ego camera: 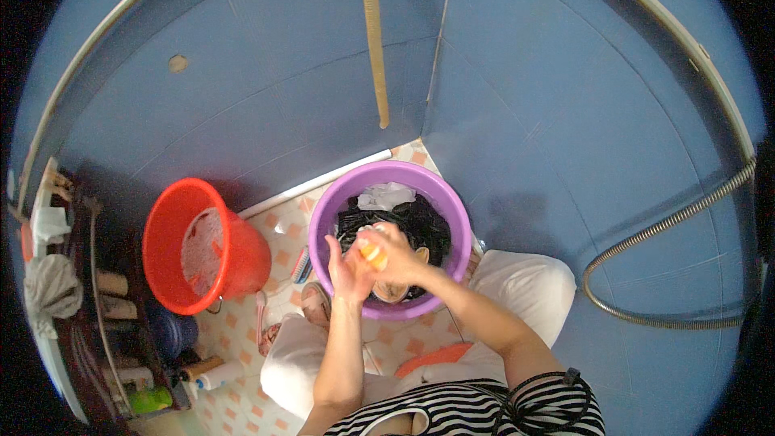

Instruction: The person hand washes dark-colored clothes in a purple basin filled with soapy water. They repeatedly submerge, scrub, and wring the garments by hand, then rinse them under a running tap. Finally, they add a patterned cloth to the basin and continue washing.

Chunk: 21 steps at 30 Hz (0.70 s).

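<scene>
A purple plastic basin [465, 236] stands on the tiled floor, with dark wet cloth [433, 224] and a pale cloth [386, 196] inside. Above the basin my two hands meet around a small orange-and-white item [373, 254], perhaps a bar of soap. My right hand [396, 257] grips it from the right, its fingers curled over the top. Flat and thumb up, my left hand [349, 269] lies against its left side. A beige patch or piece shows on the dark cloth just below my hands. The undersides of the fingers are hidden.
At the left stands a red bucket [248, 254] with foamy water and red cloth. A brush [301, 265] lies between bucket and basin. A shelf rack with bottles is at far left. A white pipe [315, 183] runs along the blue wall; a metal shower hose [660, 227] hangs at right.
</scene>
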{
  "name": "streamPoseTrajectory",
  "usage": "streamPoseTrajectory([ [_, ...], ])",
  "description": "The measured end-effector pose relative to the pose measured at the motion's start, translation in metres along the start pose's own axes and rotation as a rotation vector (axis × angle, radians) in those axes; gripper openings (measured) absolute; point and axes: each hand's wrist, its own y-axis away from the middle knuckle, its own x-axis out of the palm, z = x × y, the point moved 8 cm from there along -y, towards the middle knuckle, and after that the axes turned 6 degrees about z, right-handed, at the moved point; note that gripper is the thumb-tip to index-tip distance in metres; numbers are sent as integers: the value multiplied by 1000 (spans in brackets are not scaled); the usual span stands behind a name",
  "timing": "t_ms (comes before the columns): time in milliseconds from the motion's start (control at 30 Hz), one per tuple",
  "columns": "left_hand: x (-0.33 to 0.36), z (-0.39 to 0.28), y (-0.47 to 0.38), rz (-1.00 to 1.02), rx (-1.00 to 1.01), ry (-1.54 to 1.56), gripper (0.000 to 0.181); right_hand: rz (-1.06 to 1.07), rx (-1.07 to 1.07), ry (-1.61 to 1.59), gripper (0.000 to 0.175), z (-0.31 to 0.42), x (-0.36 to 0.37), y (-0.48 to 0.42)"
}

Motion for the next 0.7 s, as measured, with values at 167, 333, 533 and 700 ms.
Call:
streamPoseTrajectory([
  [167,13,16,-4,-44,-153,-271,78,-296,337,-419,27,-88,-72,-11],
  [333,-119,26,15,-248,-87,-192,78,-241,-129,-460,40,63,20,49],
  [533,-98,51,1,-51,-72,134,38,-253,153,193,38,-8,34,24],
  [700,-74,32,-3,-224,63,-82,33,-206,496,51,53,-14,-19,-31],
])
